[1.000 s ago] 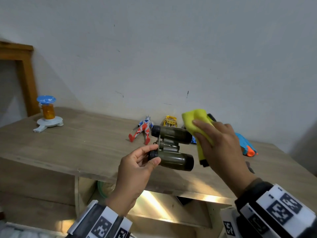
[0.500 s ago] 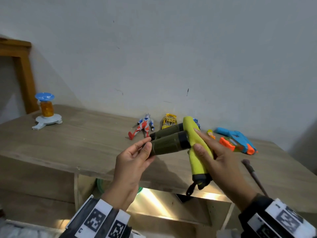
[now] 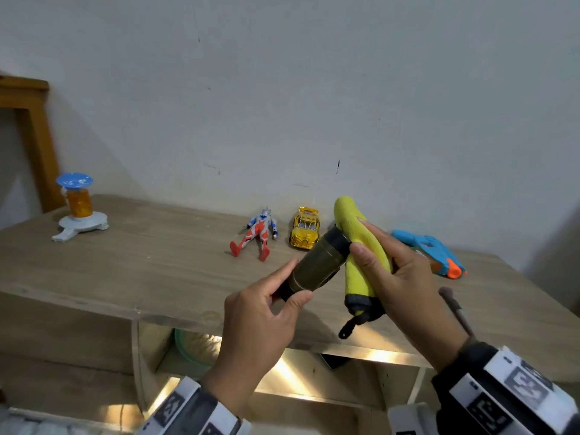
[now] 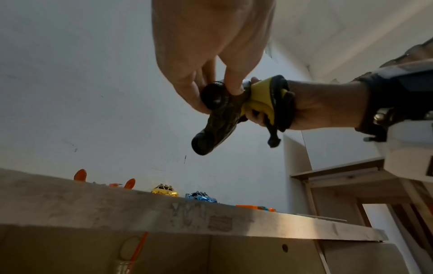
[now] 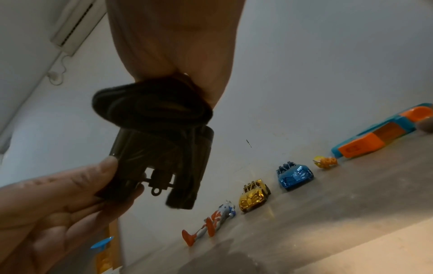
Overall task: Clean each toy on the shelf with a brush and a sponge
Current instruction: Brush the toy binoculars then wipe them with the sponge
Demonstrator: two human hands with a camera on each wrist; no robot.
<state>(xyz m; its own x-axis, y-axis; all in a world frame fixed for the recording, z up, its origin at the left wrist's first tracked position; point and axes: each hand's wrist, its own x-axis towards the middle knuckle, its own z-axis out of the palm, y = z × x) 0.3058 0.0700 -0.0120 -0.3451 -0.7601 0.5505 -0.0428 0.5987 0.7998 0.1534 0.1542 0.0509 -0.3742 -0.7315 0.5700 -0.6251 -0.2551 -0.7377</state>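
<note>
My left hand [image 3: 295,282] grips olive toy binoculars [image 3: 317,265] by the eyepiece end, holding them in the air above the front of the wooden shelf [image 3: 141,262]. From the right, my right hand [image 3: 361,235] holds a yellow sponge [image 3: 357,277] with a dark edge, pressed against their far, wide end. The left wrist view shows the binoculars [image 4: 218,118] from below with the sponge [image 4: 257,96] wrapped beside them. A brush [image 3: 455,312] lies on the shelf to the right of my right wrist.
Along the wall lie an action figure [image 3: 257,237], a gold car [image 3: 305,229], a blue car [image 5: 295,175], a small orange toy [image 5: 324,162] and a blue-orange toy gun [image 3: 436,255]. A blue-topped spinner toy [image 3: 78,208] stands far left. A lit compartment lies under the shelf.
The binoculars have turned from lying crosswise to pointing away and up to the right. The sponge has slid from their top to their far end, and the brush on the shelf is now uncovered.
</note>
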